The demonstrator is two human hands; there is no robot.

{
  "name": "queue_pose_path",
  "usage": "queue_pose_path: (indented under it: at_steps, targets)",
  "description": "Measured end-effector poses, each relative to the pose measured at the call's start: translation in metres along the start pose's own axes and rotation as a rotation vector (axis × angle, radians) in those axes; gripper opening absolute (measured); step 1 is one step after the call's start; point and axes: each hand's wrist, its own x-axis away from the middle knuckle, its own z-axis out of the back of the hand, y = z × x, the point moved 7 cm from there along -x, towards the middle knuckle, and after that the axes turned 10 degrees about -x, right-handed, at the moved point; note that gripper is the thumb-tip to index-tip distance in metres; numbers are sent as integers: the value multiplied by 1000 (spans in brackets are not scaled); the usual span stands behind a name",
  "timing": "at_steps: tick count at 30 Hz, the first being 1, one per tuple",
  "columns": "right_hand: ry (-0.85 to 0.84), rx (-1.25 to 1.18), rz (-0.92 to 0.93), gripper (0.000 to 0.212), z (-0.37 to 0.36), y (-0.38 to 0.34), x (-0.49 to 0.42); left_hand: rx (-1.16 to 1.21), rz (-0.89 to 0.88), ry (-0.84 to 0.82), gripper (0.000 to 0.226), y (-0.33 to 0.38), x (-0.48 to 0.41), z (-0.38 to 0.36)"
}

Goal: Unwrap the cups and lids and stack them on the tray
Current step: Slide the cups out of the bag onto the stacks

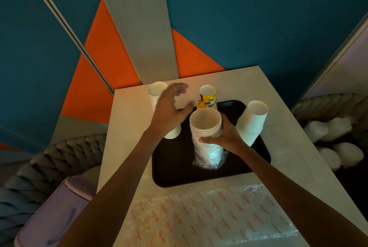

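A black tray [245, 164] lies on a pale table [127, 127]. In its middle stands a stack of white paper cups [206, 122], its lower part still in clear plastic wrap [211, 157]. My right hand [223, 137] grips this stack just below the rims. My left hand [169, 111] hovers open and blurred above the tray's left side, holding nothing. Behind it rises a tall white cup stack [157, 91]. A yellow printed cup stack [207, 97] stands at the tray's back, and another white cup stack [253, 121] leans at the right.
A flat clear plastic bag with red print [209, 221] lies on the table's near end. A lilac bin with a lid [59, 211] stands low at the left. Braided grey seats [59, 153] flank the table, with white cushions [336, 143] at the right.
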Motion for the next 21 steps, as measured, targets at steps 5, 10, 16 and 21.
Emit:
queue_pose_path:
  at_steps: [5, 10, 16, 21]
  targets:
    - [7, -24, -16, 101, -2, 4, 0, -298, 1, -567, 88, -4, 11, -66]
    - [-12, -43, -14, 100, -5, 6, 2, -456, 23, -729, 90, -7, 15, -88]
    - [-19, -50, -5, 102, -9, 9, 2, -541, 44, -760, 88, -7, 9, -90]
    - [-22, -42, 15, 103, -11, 13, 7, -579, 70, -753, 85, -3, 6, -90]
